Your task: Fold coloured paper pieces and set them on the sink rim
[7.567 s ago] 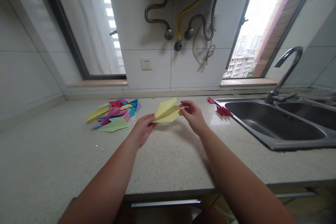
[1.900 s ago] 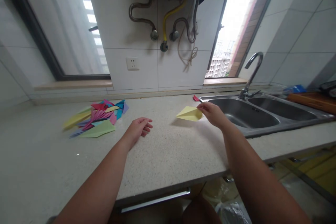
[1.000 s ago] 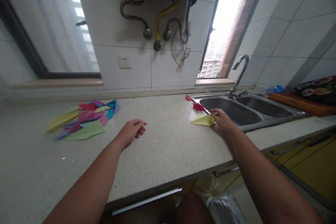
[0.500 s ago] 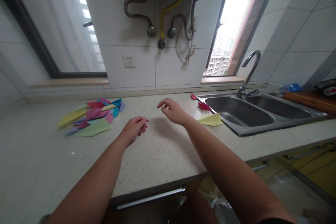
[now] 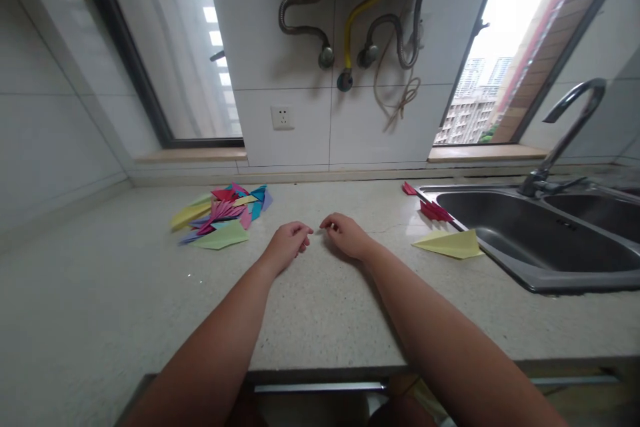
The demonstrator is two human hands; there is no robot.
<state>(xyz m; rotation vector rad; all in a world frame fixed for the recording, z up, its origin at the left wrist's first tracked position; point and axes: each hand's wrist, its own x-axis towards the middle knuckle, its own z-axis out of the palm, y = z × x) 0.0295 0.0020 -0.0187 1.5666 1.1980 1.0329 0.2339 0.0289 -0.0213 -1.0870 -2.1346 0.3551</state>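
Observation:
My left hand and my right hand rest side by side on the speckled countertop, fingertips almost touching. Both have loosely curled fingers and hold nothing. A folded yellow paper plane lies flat on the counter to the right, against the sink's left rim, away from my right hand. A pile of coloured folded papers lies at the left, beyond my left hand.
A steel double sink with a curved tap fills the right side. Red folded papers lie at the sink's far left corner. Tiled wall, socket and pipes stand behind; windows at both sides.
My right hand set the yellow plane down beside the sink, let go, and came back to the middle next to my left hand. The view swung back left.

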